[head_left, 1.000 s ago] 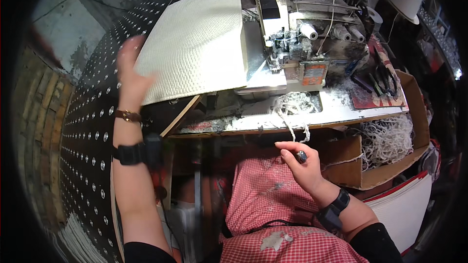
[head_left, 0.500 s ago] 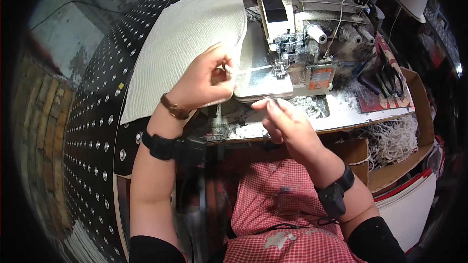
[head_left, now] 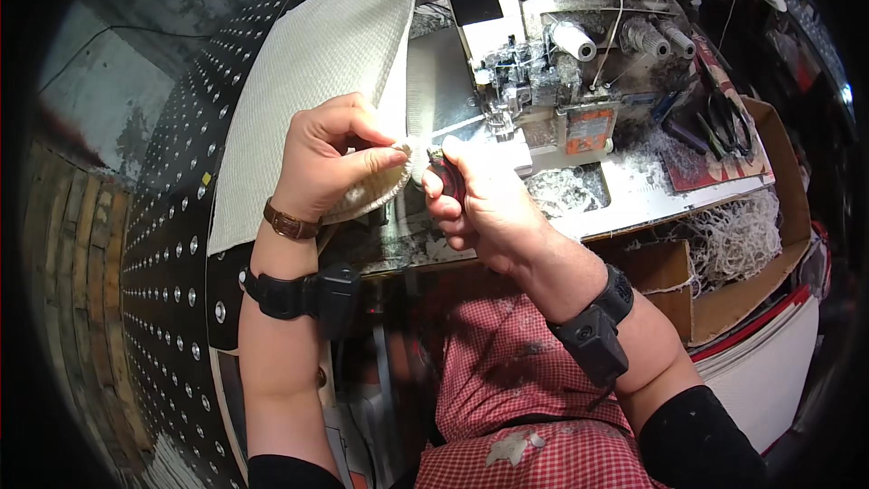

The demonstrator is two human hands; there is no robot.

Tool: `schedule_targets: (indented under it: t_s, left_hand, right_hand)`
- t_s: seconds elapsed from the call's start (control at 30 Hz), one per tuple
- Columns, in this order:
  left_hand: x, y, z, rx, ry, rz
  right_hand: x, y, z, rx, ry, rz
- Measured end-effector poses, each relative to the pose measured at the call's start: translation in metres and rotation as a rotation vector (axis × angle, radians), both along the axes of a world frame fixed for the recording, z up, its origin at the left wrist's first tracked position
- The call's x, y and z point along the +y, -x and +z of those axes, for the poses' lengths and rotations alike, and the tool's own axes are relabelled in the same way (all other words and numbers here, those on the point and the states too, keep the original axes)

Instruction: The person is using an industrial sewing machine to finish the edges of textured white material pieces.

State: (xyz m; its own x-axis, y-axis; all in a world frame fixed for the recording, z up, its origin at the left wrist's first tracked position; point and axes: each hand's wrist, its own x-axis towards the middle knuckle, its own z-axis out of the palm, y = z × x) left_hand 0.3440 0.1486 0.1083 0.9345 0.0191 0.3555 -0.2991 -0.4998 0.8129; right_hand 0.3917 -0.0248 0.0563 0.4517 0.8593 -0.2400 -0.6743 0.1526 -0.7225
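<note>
while the left hand (head_left: 335,158) pinches the rounded lower corner of a white, waffle-textured cloth panel (head_left: 312,81) between thumb and forefinger, the right hand (head_left: 480,204) meets it from the other side, its grip wrapped shut around a small dark red-handled tool (head_left: 446,174) whose tip lies against the same corner. the panel spreads up and to the left from the pinched corner, lying over a black perforated surface with rows of pale studs (head_left: 172,217) and reaching the grey industrial sewing machine (head_left: 552,54) at the back of the bench (head_left: 652,190). both hands hover just in front of the machine's needle area, close to but apart from it. white thread cones (head_left: 575,41) sit on the machine's top, and white thread scraps lie on the bench beside it. to the right, an open brown cardboard box holding tangled white offcuts (head_left: 742,244) stands against the bench edge. each forearm carries a black strapped wrist device (head_left: 303,294); the left wrist also bears a brown band. a red checked apron covers the person's lap below.
</note>
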Motion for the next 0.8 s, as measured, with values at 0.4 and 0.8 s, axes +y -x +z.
schedule_targets:
  t_s: [0.4,0.8]
  left_hand:
    - [0.011,0.000,-0.002,0.049,0.207,-0.108]
    - [0.015,-0.001,-0.005,0.027,0.227,-0.119]
  right_hand:
    - [-0.001,0.009,0.000,-0.046,-0.026,-0.047]
    - [0.001,0.015,0.004,-0.269,-0.073,-0.201]
